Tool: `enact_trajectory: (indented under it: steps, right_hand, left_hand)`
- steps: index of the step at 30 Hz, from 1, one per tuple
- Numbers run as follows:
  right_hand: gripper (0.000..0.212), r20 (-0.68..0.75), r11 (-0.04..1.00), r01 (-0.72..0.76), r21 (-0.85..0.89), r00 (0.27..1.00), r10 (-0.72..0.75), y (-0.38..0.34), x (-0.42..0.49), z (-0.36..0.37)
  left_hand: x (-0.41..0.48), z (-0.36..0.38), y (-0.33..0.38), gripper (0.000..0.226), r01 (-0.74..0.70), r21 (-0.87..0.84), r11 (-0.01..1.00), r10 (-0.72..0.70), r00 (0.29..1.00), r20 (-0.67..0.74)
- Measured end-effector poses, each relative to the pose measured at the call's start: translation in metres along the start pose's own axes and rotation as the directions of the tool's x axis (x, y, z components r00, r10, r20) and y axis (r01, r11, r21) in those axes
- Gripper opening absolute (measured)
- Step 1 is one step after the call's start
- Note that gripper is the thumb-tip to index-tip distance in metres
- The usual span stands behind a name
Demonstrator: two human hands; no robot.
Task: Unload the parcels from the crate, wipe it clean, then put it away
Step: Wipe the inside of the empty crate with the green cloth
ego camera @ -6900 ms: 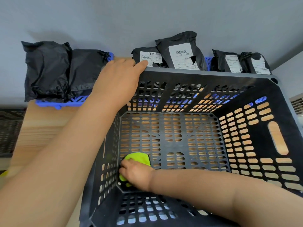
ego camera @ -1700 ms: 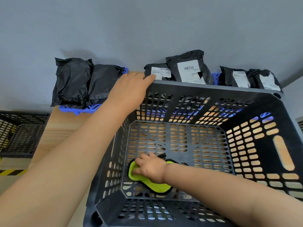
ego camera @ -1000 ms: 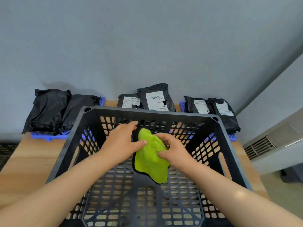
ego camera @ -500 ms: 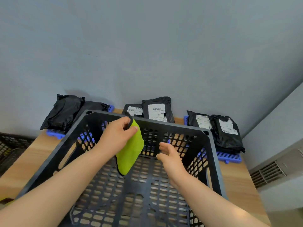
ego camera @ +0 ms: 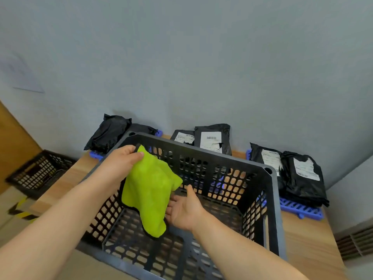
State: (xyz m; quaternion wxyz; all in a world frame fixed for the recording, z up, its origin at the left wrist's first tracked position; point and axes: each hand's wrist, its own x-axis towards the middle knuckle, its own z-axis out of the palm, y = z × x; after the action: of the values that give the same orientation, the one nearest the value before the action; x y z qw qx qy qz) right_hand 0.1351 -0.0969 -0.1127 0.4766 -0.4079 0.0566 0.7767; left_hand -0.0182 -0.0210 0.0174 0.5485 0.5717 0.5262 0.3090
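Nearest us, over the floor of the black perforated plastic crate, our right hand lies palm up with its fingers loosely spread. They reach to the hanging side of the soft lime-green microfibre cloth, and we cannot tell whether they touch it. Higher and farther, our left hand pinches the cloth's top corner between thumb and fingers, so it hangs limp inside the crate by the far left corner. The crate stands on the pale wooden table, and no parcel shows inside it. We judge it stiff and fairly light, since its walls are mostly holes. The smooth rim could slip in one hand, so to carry it off we would free both hands and hook our fingers through the long slots in opposite side walls. One such slot shows in the right wall. Behind the crate, the black plastic parcels with white labels lean against the grey wall, some of them on blue plastic pallets. A second black crate sits low on the left, beyond the table edge.
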Motion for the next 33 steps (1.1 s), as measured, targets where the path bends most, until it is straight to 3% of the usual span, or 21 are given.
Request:
enact_trajectory:
  steps: [3, 6, 8, 13, 15, 18, 19, 23, 27, 30, 31, 33]
  right_hand:
    - [0.073, 0.105, 0.999, -0.034, -0.011, 0.994, 0.035, 0.009, -0.007, 0.021]
    - [0.05, 0.128, 0.999, -0.013, -0.034, 0.992, 0.017, 0.008, -0.013, 0.033]
    - [0.045, 0.128, 0.998, 0.024, -0.059, 0.992, -0.017, 0.006, -0.014, 0.037]
    - [0.052, 0.019, 0.989, 0.126, -0.079, 0.992, -0.125, 0.0, -0.011, 0.039]
    - [0.057, -0.024, 0.974, 0.188, -0.127, 0.981, -0.192, -0.002, -0.009, 0.04]
    - [0.092, -0.064, 0.949, 0.272, -0.162, 0.956, -0.285, -0.006, -0.012, 0.041]
    - [0.094, -0.078, 0.944, 0.297, -0.142, 0.948, -0.31, -0.008, -0.014, 0.041]
    - [0.08, -0.033, 0.951, 0.308, -0.001, 0.951, -0.308, -0.012, -0.028, 0.047]
    - [0.063, -0.057, 0.909, 0.413, 0.049, 0.91, -0.41, -0.017, -0.036, 0.049]
    - [0.056, -0.093, 0.838, 0.527, -0.142, 0.836, -0.541, -0.02, -0.042, 0.049]
    - [0.055, -0.095, 0.791, 0.546, -0.276, 0.803, -0.588, -0.019, -0.046, 0.05]
    - [0.051, -0.081, 0.62, 0.51, -0.597, 0.73, -0.678, -0.017, -0.052, 0.05]
  left_hand:
    - [0.004, -0.018, -0.015, 0.016, 0.039, 0.126, 0.991, -0.034, 0.998, -0.045]
    - [0.007, -0.034, -0.022, 0.019, 0.03, 0.307, 0.951, 0.004, 0.994, -0.109]
    - [0.007, -0.043, -0.024, 0.015, 0.011, 0.344, 0.939, 0.041, 0.989, -0.143]
    - [0.01, -0.062, -0.04, 0.006, -0.015, 0.317, 0.948, 0.098, 0.964, -0.248]
    - [0.012, -0.067, -0.042, 0.015, -0.01, 0.283, 0.959, 0.103, 0.942, -0.318]
    - [0.016, -0.073, -0.042, 0.029, -0.063, 0.294, 0.954, 0.171, 0.919, -0.356]
    - [0.016, -0.075, -0.041, 0.027, -0.093, 0.31, 0.946, 0.202, 0.917, -0.343]
    - [0.018, -0.081, -0.04, 0.015, -0.186, 0.298, 0.936, 0.264, 0.931, -0.251]
    - [0.021, -0.083, -0.035, 0.028, -0.18, 0.266, 0.947, 0.237, 0.951, -0.2]
    - [0.021, -0.082, -0.029, 0.018, -0.185, 0.315, 0.931, 0.224, 0.97, -0.093]
    - [0.02, -0.083, -0.026, 0.015, -0.196, 0.342, 0.919, 0.221, 0.974, -0.037]
    - [0.018, -0.086, -0.023, 0.03, -0.221, 0.441, 0.87, 0.208, 0.975, 0.078]
